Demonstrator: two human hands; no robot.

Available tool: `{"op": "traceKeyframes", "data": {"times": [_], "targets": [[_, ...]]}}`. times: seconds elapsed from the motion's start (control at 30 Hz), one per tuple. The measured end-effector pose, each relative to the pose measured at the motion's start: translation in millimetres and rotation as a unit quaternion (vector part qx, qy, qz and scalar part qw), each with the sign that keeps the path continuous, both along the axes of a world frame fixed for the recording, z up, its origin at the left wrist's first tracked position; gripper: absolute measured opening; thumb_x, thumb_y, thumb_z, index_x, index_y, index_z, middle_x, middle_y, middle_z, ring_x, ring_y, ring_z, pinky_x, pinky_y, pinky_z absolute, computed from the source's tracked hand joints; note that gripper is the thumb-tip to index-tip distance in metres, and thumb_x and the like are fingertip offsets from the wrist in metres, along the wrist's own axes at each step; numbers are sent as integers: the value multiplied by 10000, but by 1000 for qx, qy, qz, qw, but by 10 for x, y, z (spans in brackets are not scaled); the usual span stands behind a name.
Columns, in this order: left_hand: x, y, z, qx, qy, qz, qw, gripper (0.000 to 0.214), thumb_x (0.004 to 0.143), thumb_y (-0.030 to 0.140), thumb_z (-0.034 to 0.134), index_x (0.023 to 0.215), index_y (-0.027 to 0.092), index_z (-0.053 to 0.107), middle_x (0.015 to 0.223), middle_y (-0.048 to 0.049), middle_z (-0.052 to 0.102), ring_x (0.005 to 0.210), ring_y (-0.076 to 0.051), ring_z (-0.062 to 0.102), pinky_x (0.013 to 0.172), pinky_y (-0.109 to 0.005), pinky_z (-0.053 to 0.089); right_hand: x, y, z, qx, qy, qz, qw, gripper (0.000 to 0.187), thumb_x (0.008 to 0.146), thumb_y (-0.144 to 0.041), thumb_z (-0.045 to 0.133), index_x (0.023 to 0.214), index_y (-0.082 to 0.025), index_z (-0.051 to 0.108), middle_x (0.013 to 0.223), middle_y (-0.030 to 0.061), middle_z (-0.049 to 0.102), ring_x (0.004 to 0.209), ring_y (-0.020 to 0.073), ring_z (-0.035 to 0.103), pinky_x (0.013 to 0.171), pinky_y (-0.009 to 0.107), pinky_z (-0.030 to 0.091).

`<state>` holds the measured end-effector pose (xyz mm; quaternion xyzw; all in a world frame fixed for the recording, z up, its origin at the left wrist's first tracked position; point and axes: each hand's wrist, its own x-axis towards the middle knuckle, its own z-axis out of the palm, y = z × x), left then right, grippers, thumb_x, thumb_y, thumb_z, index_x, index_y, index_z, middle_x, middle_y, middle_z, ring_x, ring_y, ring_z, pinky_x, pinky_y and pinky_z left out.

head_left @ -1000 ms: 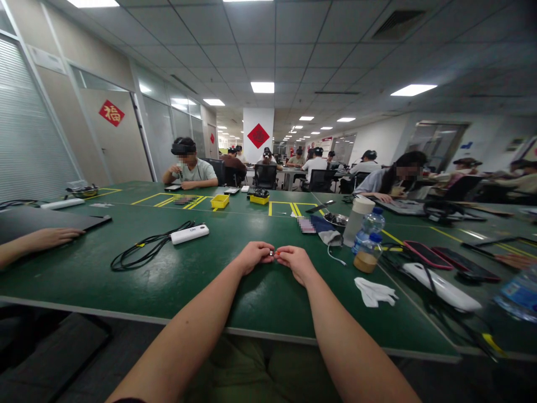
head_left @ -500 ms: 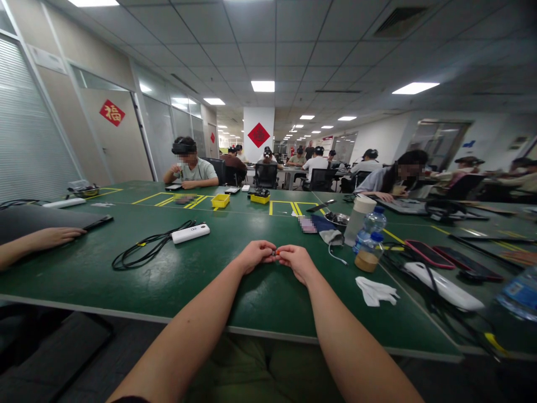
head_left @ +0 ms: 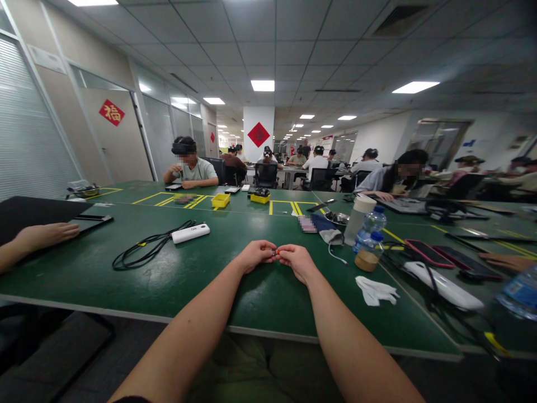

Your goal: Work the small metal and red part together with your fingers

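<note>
Both my arms reach out over the green table (head_left: 188, 280). My left hand (head_left: 254, 254) and my right hand (head_left: 296, 260) meet fingertip to fingertip above the table's middle. Between them they pinch a tiny orange and metal part (head_left: 276, 253). Its shape is too small to make out. The fingers of each hand are curled closed around it.
A white power bank (head_left: 190, 233) with a black cable (head_left: 142, 250) lies to the left. Two bottles (head_left: 368, 238), a white cloth (head_left: 374, 292), phones (head_left: 428, 253) and a white device (head_left: 444, 287) crowd the right. Another person's hand (head_left: 42, 235) rests on a black board at left. Yellow trays (head_left: 220, 201) sit farther back.
My hands stay pinched together in the same spot. The person at left has lifted the black board's near edge; their hand shifted slightly.
</note>
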<state>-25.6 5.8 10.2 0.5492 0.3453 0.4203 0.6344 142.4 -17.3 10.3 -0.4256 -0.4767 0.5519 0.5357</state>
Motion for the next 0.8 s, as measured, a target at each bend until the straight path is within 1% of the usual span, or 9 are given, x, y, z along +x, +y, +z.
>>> {"op": "traceKeyframes", "data": {"times": [0.2,0.4,0.63,0.8], "targets": [[-7,7,-5,-4,1,2,1000,183,773,55,648,949,100,672,854,-86,716,718,-107,686,714,-209,549,6,14,-13,-2,4,-6,1000,131,651,-72,705,772,-122,687,733,63,717,640,133,694,535,173,531],[-14,-14,20,-9,-2,-3,1000,201,742,67,697,940,97,675,850,-91,710,703,-112,684,715,-224,550,8,16,-15,-4,7,-2,1000,124,646,-72,718,751,-126,681,722,63,714,635,141,697,531,180,536],[-12,-3,12,-6,-5,-15,1000,256,709,13,686,954,89,673,842,-94,713,703,-112,682,731,-234,549,10,9,-9,-6,11,4,1000,134,640,-75,726,757,-120,679,713,61,714,653,143,702,605,201,561],[-10,9,-2,-9,-9,-10,1000,242,724,7,672,953,85,662,843,-93,711,721,-113,686,745,-236,549,16,7,-10,-5,14,11,1000,134,641,-72,725,760,-116,681,725,65,717,675,149,708,632,209,568]]}}
